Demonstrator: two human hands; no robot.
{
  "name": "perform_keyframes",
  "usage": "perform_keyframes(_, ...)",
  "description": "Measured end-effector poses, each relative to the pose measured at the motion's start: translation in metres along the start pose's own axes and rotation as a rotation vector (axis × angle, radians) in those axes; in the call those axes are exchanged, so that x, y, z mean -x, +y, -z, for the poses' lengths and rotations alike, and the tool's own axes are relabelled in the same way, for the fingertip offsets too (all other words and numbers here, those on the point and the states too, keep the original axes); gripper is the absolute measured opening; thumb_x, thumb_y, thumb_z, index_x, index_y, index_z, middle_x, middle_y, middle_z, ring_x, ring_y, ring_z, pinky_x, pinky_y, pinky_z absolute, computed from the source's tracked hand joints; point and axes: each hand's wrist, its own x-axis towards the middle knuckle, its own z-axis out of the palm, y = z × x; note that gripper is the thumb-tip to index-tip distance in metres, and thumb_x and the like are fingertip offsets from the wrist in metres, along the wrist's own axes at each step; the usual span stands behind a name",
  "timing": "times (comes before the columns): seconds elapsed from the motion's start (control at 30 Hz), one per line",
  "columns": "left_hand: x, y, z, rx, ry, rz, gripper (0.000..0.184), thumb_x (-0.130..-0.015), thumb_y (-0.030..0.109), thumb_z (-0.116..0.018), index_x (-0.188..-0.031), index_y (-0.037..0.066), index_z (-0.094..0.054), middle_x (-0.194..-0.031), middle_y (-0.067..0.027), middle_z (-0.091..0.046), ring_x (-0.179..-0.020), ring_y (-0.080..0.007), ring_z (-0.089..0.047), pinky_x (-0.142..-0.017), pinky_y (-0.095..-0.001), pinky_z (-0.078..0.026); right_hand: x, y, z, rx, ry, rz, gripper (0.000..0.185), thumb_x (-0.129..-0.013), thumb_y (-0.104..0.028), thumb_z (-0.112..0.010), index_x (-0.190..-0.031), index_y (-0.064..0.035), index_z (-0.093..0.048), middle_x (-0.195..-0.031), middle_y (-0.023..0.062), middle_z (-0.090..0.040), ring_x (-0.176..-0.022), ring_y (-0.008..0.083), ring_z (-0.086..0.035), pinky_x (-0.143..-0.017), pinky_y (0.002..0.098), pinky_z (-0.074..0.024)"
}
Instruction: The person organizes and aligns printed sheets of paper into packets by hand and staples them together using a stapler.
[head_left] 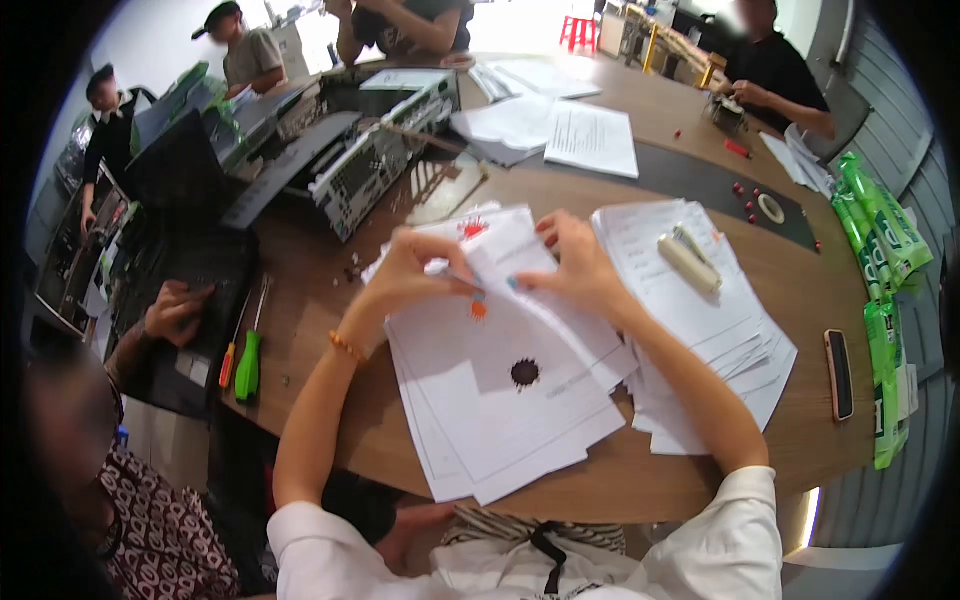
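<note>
In the head view, my left hand point(418, 270) pinches a raised white paper sheet point(510, 305) between thumb and fingers. My right hand point(572, 262) grips the same sheet a little to the right, its fingers curled at the far edge. Beneath lies a loose stack of printed papers point(450, 420) with red, orange and dark splat marks. Right of my hands is a second paper stack point(650, 330), fanned out toward me. On top of it rests a cream stapler point(688, 264).
An open computer case point(370, 150) stands at the back left. Two screwdrivers point(246, 365) lie by a laptop point(200, 270), where another person's hand point(178, 312) rests. A phone point(840, 375) and green packets point(885, 300) line the right edge. Several people surround the table.
</note>
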Motion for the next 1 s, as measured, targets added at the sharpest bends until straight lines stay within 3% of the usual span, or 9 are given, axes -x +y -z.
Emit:
perform_keyframes(0.03,-0.001,0.000,0.000,-0.010,-0.007,-0.028,0.010,-0.060,-0.004,-0.069,-0.063,0.001,-0.061,-0.067,-0.0019,-0.062,-0.067,-0.0063,-0.056,-0.064,-0.0199,-0.044,-0.001,-0.005,0.003,0.015,0.024,0.011,0.055,-0.058,-0.027,-0.080,-0.096,0.0020,-0.052,-0.080,0.0095,-0.057,-0.073,0.0171,-0.056,-0.065,0.0270,-0.0457)
perform_keyframes(0.1,0.000,-0.001,-0.001,0.025,0.022,-0.013,0.010,-0.060,-0.004,-0.070,-0.063,0.001,-0.061,-0.067,-0.0016,-0.062,-0.067,-0.0061,-0.056,-0.065,-0.0199,-0.044,-0.002,-0.010,0.010,-0.275,-0.137,-0.372,0.052,-0.060,-0.023,-0.079,-0.098,0.0011,-0.052,-0.079,0.0074,-0.058,-0.071,0.0141,-0.056,-0.060,0.0257,-0.0456)
perform_keyframes(0.27,0.000,-0.002,0.001,0.083,0.024,-0.014,0.012,-0.061,-0.005,-0.070,-0.066,0.002,-0.063,-0.070,-0.0018,-0.062,-0.070,-0.0071,-0.056,-0.069,-0.0215,-0.043,-0.004,0.001,0.015,-0.416,-0.106,-0.401,0.021,-0.071,-0.016,-0.070,-0.080,0.0002,-0.061,-0.063,0.0022,-0.059,-0.057,0.0076,-0.053,-0.053,0.0206,-0.0423)
perform_keyframes(0.37,0.000,0.003,-0.002,0.079,0.049,-0.022,0.011,-0.062,-0.005,-0.070,-0.069,0.000,-0.064,-0.071,-0.0018,-0.062,-0.070,-0.0072,-0.056,-0.068,-0.0213,-0.043,-0.003,-0.003,0.015,-0.369,-0.025,-0.348,0.014,-0.072,-0.017,-0.065,-0.070,-0.0033,-0.065,-0.064,0.0097,-0.063,-0.059,0.0179,-0.061,-0.055,0.0261,-0.0473)
perform_keyframes(0.57,-0.001,-0.001,-0.002,0.089,0.128,-0.051,0.014,-0.066,-0.006,-0.067,-0.078,-0.002,-0.063,-0.078,-0.0028,-0.063,-0.072,-0.0070,-0.056,-0.067,-0.0223,-0.045,-0.003,-0.017,0.023,0.370,0.048,-0.057,0.014,-0.077,-0.016,-0.060,-0.073,-0.0032,-0.062,-0.069,0.0101,-0.061,-0.058,0.0274,-0.059,-0.051,0.0311,-0.0468)
perform_keyframes(0.7,-0.001,0.013,-0.008,0.261,0.209,0.092,0.017,-0.067,-0.006,-0.066,-0.083,-0.002,-0.063,-0.083,-0.0042,-0.063,-0.076,-0.0080,-0.056,-0.070,-0.0228,-0.045,-0.008,-0.017,0.023,-0.034,0.120,0.047,0.014,-0.078,-0.016,-0.061,-0.074,-0.0023,-0.061,-0.068,0.0093,-0.059,-0.053,0.0208,-0.056,-0.049,0.0291,-0.0448)
perform_keyframes(0.87,-0.005,0.002,-0.005,-0.206,0.297,-0.292,0.013,-0.064,-0.005,-0.069,-0.075,0.001,-0.066,-0.086,-0.0059,-0.063,-0.083,-0.0128,-0.058,-0.077,-0.0264,-0.043,-0.007,-0.029,0.020,-0.599,-0.149,-0.048,0.016,-0.080,-0.017,-0.062,-0.079,-0.0014,-0.064,-0.064,0.0068,-0.059,-0.052,0.0090,-0.051,-0.048,0.0237,-0.0414)
perform_keyframes(0.97,-0.008,-0.003,-0.002,-0.170,0.273,-0.331,0.011,-0.061,-0.005,-0.071,-0.070,0.000,-0.066,-0.079,-0.0063,-0.064,-0.078,-0.0130,-0.058,-0.075,-0.0264,-0.043,-0.006,-0.032,0.018,-0.785,-0.175,0.032,0.018,-0.081,-0.019,-0.060,-0.082,-0.0013,-0.065,-0.064,0.0053,-0.060,-0.054,0.0060,-0.049,-0.048,0.0206,-0.0395)
perform_keyframes(1.0,-0.006,-0.002,0.000,-0.169,0.270,-0.327,0.011,-0.061,-0.005,-0.071,-0.070,0.000,-0.066,-0.079,-0.0063,-0.064,-0.078,-0.0130,-0.058,-0.075,-0.0264,-0.043,-0.008,-0.035,0.026,-0.864,-0.254,-0.095,0.017,-0.083,-0.016,-0.058,-0.081,-0.0001,-0.064,-0.066,0.0028,-0.058,-0.057,0.0051,-0.049,-0.051,0.0190,-0.0391)
